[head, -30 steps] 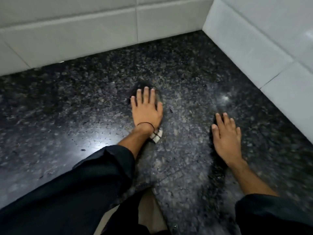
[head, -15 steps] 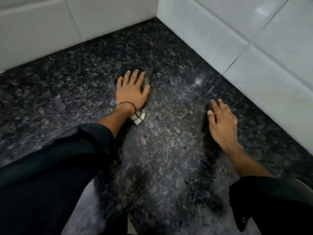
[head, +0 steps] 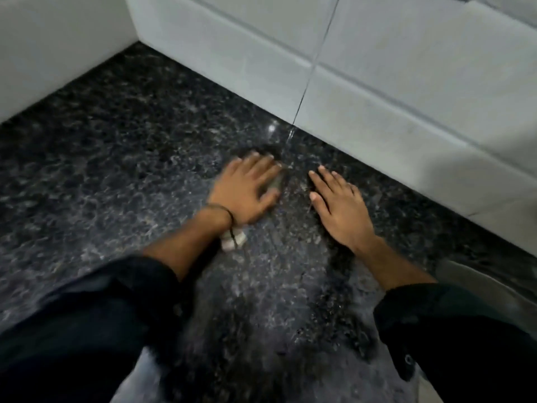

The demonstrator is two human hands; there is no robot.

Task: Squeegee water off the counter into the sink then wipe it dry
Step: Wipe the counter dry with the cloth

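We wipe the counter (head: 122, 175) dry with a cloth (head: 234, 242) pressed flat under our left hand (head: 247, 189).

The cloth is almost wholly hidden: a pale, checked corner pokes out beside the left wrist, on the side away from the wall (head: 377, 106), and a greyish patch shows between thumb and forefinger. The left hand lies with fingers spread, palm down, blurred; it pins the cloth rather than pinching it. Our right hand (head: 338, 209) rests bare on the stone just beside it, fingers loosely spread, holding nothing, and nearer the wall. Both hands point toward the wall's foot, which we judge the wipe must reach. The counter is dark, speckled, polished stone with a wet-looking sheen; the wall is smooth white tile. No sink or squeegee is in view.
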